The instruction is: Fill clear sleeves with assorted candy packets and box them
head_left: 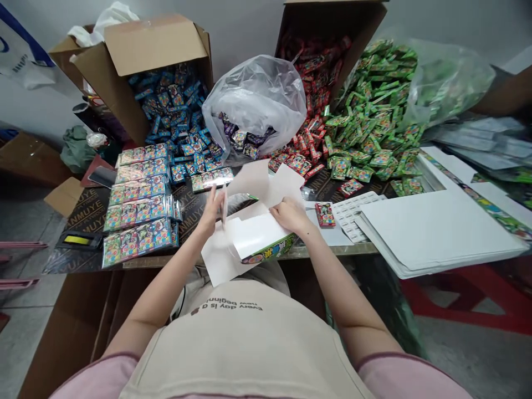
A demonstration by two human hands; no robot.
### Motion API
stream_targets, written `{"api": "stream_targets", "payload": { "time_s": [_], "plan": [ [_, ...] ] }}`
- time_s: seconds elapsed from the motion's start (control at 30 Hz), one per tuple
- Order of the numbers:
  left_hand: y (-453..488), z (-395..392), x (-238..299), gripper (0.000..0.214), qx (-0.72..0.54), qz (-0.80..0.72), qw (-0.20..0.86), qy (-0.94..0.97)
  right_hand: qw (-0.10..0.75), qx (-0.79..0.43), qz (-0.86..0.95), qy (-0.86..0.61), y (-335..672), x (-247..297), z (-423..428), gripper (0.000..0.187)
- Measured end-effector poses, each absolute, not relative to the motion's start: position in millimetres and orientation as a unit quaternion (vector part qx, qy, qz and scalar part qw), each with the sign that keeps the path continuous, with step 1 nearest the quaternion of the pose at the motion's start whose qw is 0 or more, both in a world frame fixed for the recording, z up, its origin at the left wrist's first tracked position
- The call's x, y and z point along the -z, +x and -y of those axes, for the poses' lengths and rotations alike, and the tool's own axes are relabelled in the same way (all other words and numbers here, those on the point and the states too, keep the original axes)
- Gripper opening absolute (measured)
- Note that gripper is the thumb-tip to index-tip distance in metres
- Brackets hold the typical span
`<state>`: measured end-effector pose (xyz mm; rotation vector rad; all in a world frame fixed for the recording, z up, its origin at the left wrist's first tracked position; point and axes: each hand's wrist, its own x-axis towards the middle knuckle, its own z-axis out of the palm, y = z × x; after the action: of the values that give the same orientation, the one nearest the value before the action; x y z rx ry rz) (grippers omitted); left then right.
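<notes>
A partly folded cardboard display box (257,235), white inside with a green printed outer side, stands at the table's front edge before me with its flaps raised. My right hand (288,215) is closed around its right edge, fingers curled. At the left side, my left hand (213,210) holds an upright flap, its fingers fairly straight; the flap is smeared by motion. Just behind that hand lies a wrapped row of small printed packs (211,179). One small red pack (325,214) lies on white sheets to the right of my right hand.
Wrapped multi-packs (139,235) are stacked at left, beside a black-and-yellow tool (78,240). Behind are blue packs (170,105), a clear bag (257,100) of purple packs, red packs (316,72) and green packs (374,111). Flat white card (440,227) is piled at right.
</notes>
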<state>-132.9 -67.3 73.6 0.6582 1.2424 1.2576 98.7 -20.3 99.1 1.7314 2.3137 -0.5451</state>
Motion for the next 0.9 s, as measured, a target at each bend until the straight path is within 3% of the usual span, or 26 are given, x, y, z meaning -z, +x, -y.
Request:
{"api": "stream_targets", "payload": {
  "time_s": [0.2,0.33,0.4,0.5,0.57,0.6,0.7,0.77,0.9],
  "plan": [
    [-141,100,-74,0.1,-0.505,-0.481,0.665,0.269,0.076,0.173,-0.763,0.618,97,-89,36,0.047],
    [-144,97,-66,0.109,-0.5,-0.546,0.596,0.312,0.013,0.137,-0.777,0.615,93,-79,47,0.044],
    [-143,91,-56,0.11,-0.494,-0.617,0.505,0.346,-0.093,0.093,-0.806,0.577,97,-79,49,0.04],
    [-144,83,-40,0.108,-0.456,-0.701,0.377,0.4,-0.366,0.051,-0.759,0.537,114,-87,32,0.045],
    [-145,81,-32,0.108,-0.417,-0.734,0.336,0.419,-0.509,0.086,-0.669,0.535,126,-90,6,0.053],
    [-146,81,-30,0.109,-0.403,-0.741,0.326,0.428,-0.524,0.142,-0.653,0.528,130,-89,-9,0.056],
    [-147,81,-25,0.109,-0.393,-0.734,0.306,0.462,-0.361,0.383,-0.717,0.456,126,-78,-47,0.084],
    [-146,81,-21,0.108,-0.403,-0.721,0.293,0.481,-0.261,0.475,-0.731,0.415,114,-68,-59,0.106],
    [-145,83,-9,0.104,-0.435,-0.704,0.276,0.49,-0.225,0.533,-0.719,0.385,93,-63,-61,0.123]
  ]
}}
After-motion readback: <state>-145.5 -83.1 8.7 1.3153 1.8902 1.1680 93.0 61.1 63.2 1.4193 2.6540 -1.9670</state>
